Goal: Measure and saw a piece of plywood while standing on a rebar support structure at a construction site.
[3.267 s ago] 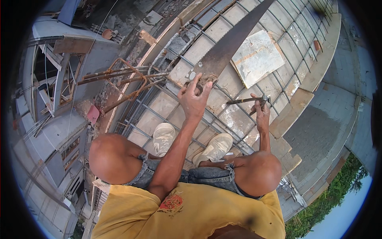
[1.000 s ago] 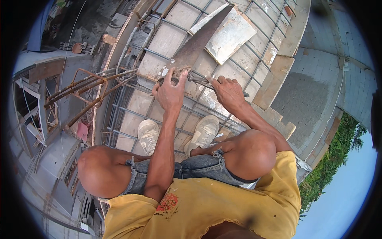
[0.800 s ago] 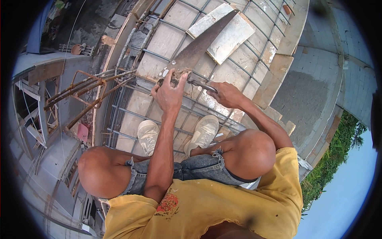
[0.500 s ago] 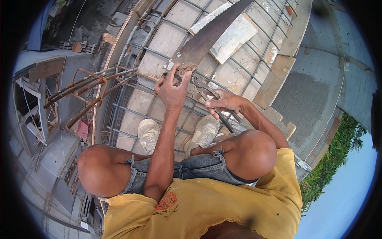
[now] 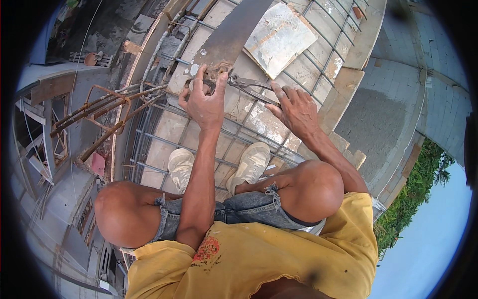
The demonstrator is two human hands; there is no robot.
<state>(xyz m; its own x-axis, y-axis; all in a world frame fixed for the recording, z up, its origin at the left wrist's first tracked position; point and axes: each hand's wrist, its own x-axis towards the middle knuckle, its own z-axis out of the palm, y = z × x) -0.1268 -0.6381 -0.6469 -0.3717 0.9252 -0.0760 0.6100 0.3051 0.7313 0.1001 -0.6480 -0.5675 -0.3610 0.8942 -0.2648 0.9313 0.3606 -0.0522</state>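
Observation:
My left hand (image 5: 205,103) is closed on the worn handle end of a handsaw (image 5: 233,36), fingers and thumb spread around it. The saw's dark blade slants away to the upper right, teeth along its left side. In my right hand (image 5: 298,110) are the long handles of a pair of pincers (image 5: 251,87). Their jaws meet the saw's handle end beside my left thumb. Whether the jaws bite on anything there is too small to tell. A pale, dirty board (image 5: 281,40) lies on the rebar just right of the blade.
Rebar mesh (image 5: 323,62) runs over formwork boards under my shoes (image 5: 251,163). To the left, a rusty rebar cage (image 5: 102,107) juts out past the wooden edge. Planks (image 5: 343,94) line the right side, with a grey slab (image 5: 383,127) beyond.
The saw and both hands have shifted a little left and away from me. The pincers have swung from pointing down toward me to lying nearly crosswise, with my right hand now over their handles.

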